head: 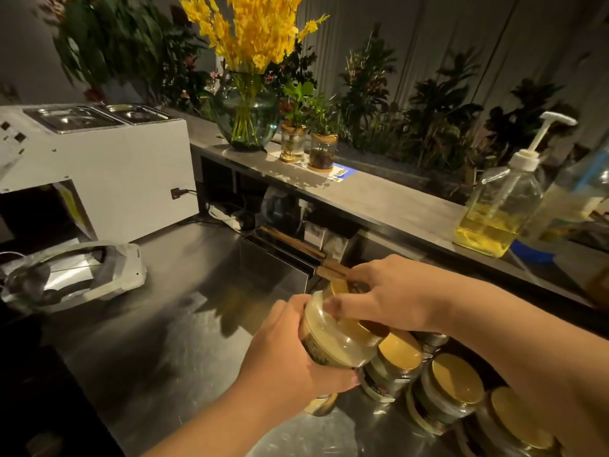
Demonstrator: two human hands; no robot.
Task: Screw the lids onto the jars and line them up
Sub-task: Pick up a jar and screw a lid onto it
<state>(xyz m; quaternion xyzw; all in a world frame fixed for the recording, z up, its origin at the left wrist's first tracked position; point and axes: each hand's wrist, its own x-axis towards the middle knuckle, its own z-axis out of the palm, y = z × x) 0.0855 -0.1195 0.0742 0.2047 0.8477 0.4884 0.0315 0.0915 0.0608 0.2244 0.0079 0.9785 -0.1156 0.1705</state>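
l hand [290, 354], r hand [389, 291] grip 1 jar [339, 338]; 3 gold-lidded jars [456, 377] beside.

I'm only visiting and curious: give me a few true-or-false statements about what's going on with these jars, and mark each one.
1. The left hand grips the body of a jar. True.
2. The right hand hangs idle and holds nothing. False: its fingers curl round the gold lid on top of that jar.
3. The capped jars beside it already wear gold lids. True.
4. The pump bottle is full to the top. False: yellow liquid fills only its lower part.
5. The glass vase holds red roses. False: it holds yellow flowers.
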